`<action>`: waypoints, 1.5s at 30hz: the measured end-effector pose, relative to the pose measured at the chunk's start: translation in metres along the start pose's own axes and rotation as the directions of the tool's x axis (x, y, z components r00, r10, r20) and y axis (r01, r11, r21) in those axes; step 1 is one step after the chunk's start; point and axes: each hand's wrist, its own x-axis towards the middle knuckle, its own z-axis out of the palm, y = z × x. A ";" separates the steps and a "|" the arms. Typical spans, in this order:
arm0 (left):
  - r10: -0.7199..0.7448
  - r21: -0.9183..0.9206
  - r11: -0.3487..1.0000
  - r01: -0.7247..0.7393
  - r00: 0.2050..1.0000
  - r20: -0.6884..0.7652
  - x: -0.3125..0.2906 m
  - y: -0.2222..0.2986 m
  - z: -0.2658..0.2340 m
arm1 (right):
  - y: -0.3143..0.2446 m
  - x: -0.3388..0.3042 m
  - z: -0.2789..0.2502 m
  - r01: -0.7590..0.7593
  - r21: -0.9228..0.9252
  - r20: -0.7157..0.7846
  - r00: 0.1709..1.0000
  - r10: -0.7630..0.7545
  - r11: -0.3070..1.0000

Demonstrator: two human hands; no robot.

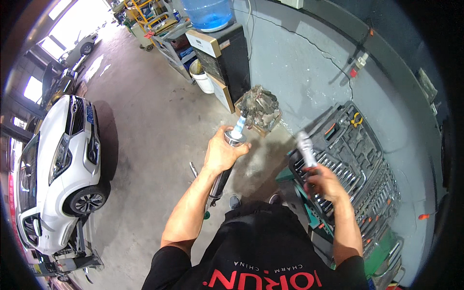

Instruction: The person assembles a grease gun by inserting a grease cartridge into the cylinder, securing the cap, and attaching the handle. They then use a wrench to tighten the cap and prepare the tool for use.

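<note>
My left hand (pixel 223 152) is closed round the top of an upright, dark shock absorber (pixel 222 182), just under its silver collar. Above that collar sticks up a rod wrapped in blue and white (pixel 238 126), with a dark tip. Over to the right, my right hand (pixel 325 183) grips what looks like a ratchet wrench (pixel 305 146), its silver end pointing away from me and smeared by motion. Beneath this hand lies an open tool case (pixel 360 145) of dark grey plastic, with rows of wrenches and sockets in moulded slots. The lower end of the shock absorber is partly hidden by my forearm.
The tool case rests on a green tool cart (pixel 295 186) beside the grey wall. Ahead stand a box of dirty rags (pixel 262 108), a water dispenser (pixel 227 63) and a white bucket (pixel 201 77). A white car (pixel 63 159) is at the left.
</note>
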 end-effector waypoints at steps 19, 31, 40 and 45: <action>-0.093 0.302 0.951 0.074 0.995 0.048 -0.026 -0.053 0.000 | 0.016 0.039 0.099 0.118 -0.460 0.262 0.965 0.008 0.880; 0.041 0.581 0.812 -0.060 0.998 0.044 -0.032 -0.092 0.033 | 0.028 0.064 0.133 0.112 -0.647 0.289 0.952 0.106 0.754; -0.095 0.410 0.912 0.032 0.986 0.135 -0.049 -0.080 0.025 | 0.051 0.041 0.128 0.275 -0.708 0.238 0.960 -0.146 0.651; -0.139 0.266 0.960 0.083 0.970 0.199 -0.055 -0.078 0.018 | 0.034 0.026 0.133 0.308 -0.711 0.297 0.946 -0.127 0.632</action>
